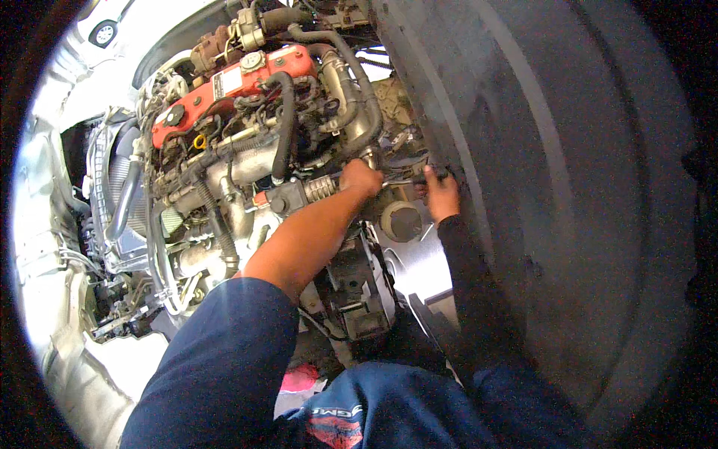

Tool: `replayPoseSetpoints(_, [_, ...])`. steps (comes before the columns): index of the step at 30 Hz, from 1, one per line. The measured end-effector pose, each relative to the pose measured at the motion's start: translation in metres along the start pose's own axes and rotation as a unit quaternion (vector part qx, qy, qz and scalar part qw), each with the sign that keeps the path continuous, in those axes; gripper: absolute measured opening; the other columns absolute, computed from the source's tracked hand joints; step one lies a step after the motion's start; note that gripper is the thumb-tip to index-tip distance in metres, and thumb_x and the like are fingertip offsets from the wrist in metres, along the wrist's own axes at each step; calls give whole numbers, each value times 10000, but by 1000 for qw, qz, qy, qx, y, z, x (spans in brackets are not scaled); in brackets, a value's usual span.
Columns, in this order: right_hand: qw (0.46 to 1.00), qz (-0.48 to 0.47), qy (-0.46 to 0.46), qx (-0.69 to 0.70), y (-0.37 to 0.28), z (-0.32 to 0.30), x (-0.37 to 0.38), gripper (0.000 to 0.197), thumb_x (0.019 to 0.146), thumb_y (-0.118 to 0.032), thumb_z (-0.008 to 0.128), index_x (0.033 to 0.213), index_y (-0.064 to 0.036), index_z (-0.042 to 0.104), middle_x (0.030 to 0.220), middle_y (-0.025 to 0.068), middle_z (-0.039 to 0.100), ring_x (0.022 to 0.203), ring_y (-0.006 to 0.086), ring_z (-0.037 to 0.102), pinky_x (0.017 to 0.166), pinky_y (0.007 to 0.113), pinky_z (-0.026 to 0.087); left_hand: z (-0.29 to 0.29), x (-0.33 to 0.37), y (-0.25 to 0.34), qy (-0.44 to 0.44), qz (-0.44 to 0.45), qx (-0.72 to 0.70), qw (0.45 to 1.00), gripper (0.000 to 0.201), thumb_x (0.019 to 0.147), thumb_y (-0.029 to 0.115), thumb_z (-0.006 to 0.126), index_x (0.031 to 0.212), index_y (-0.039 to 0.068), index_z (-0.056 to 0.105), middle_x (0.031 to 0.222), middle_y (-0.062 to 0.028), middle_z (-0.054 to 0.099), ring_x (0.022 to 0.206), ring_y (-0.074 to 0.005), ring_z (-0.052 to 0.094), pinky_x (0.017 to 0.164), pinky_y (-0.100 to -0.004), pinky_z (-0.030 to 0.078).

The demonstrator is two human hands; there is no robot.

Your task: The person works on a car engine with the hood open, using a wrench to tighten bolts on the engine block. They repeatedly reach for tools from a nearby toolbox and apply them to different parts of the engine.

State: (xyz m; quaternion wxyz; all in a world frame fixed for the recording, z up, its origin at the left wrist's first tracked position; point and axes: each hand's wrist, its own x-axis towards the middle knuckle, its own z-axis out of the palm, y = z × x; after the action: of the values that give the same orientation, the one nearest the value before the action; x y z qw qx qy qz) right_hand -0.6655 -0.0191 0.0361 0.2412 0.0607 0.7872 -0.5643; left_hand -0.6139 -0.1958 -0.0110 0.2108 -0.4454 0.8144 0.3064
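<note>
My left hand (361,179) is curled at the rear end of the engine (247,142), beside a shiny metal pipe end. Its fingertips are mostly hidden, so what they grip cannot be made out. To its right, my right hand (443,196) is closed around the dark handle of a hand tool with a thin metal shaft (398,182). That shaft points left toward my left hand; its tip is hidden and its exact kind is unclear. Just below the shaft sits a round pale reservoir with a dark cap (404,222). A ribbed silvery part (320,188) lies left of my left hand.
A large dark panel (553,187) stands close along my right side. The engine has a red cover (235,84) and several black hoses (284,123). A radiator (123,179) is at the left. Below my left forearm is a black box-shaped part (355,284).
</note>
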Motion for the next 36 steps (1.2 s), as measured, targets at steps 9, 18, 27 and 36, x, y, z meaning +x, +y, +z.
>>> replayPoseSetpoints(9, [999,-29,-32,13,-13,11,-20,448,981,-374,669,1178,22,599,1137,169,669,1105,225,655,896,388,535,1,11,-4,-29,8,-44,999,497,759,368,818,1065,-17,742,1176,-212,718,1108,-330,701,931,-422,568])
replayPoseSetpoints(18, [834,-437,27,-337,19,24,-5,382,1002,-320,639,1145,34,628,1047,155,691,962,266,685,834,385,539,-1,1,0,-15,7,-52,999,442,764,350,809,1013,-11,752,1115,-230,727,1049,-343,721,927,-427,573])
replayPoseSetpoints(27, [934,-305,-44,-182,17,8,4,433,998,-327,657,1190,57,599,1037,138,691,925,234,675,835,358,535,-8,-1,2,-4,21,-68,997,441,765,358,817,988,-18,757,1103,-203,741,1031,-335,729,903,-439,583])
replayPoseSetpoints(36, [845,-290,-46,-447,-39,2,10,355,904,-323,684,1063,-7,716,1062,213,730,1001,394,698,880,483,546,-17,-8,6,-39,36,-31,998,443,792,323,786,1078,-11,733,1179,-206,717,1072,-335,714,939,-430,570])
